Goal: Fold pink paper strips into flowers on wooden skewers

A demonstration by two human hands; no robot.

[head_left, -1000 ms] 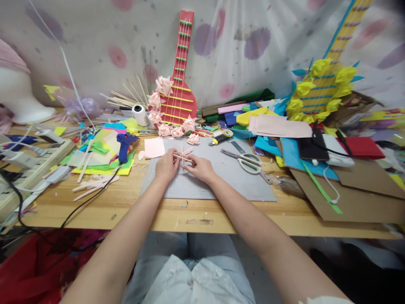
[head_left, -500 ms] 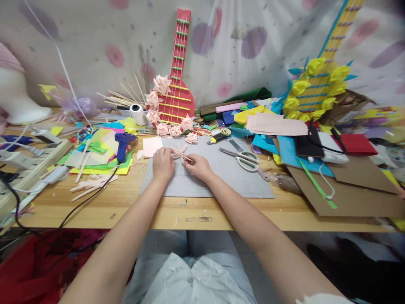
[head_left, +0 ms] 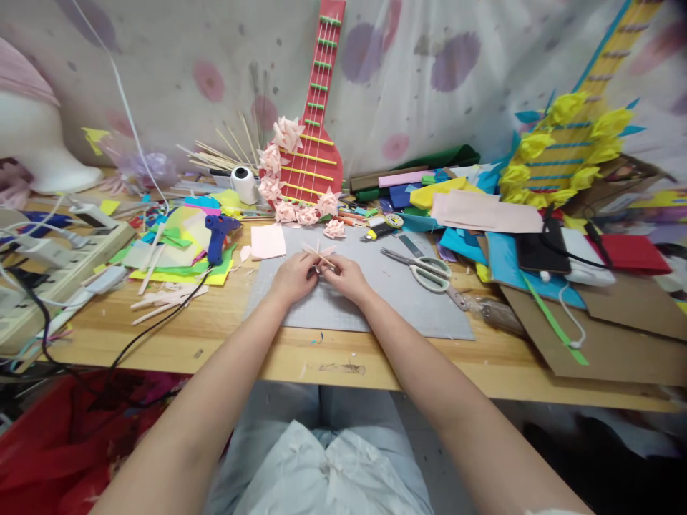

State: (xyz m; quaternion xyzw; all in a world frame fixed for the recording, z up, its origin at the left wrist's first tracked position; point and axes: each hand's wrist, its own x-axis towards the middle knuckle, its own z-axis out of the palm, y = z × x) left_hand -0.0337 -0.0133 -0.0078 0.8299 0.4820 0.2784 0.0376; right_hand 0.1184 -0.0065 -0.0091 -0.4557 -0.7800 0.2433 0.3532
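Over the grey cutting mat, my left hand and my right hand meet with their fingertips nearly together. Between them is a pale pink pointed paper piece, its tips fanning out beyond my fingers. My left fingers pinch its near side. A thin light stick slants across it, held in my right fingertips. How the stick and paper join is hidden by the fingers. A finished pink paper flower lies just behind, and a square pink sheet is to the left.
Scissors and a yellow utility knife lie on the right. A blue glue gun stands left on coloured paper, its cord trailing forward. Behind is a red paper instrument with pink flowers. Cardboard covers the right side.
My left hand has moved rightward, closer to my right hand, and now grips the near side of the pink paper piece. The whole view has shifted slightly.
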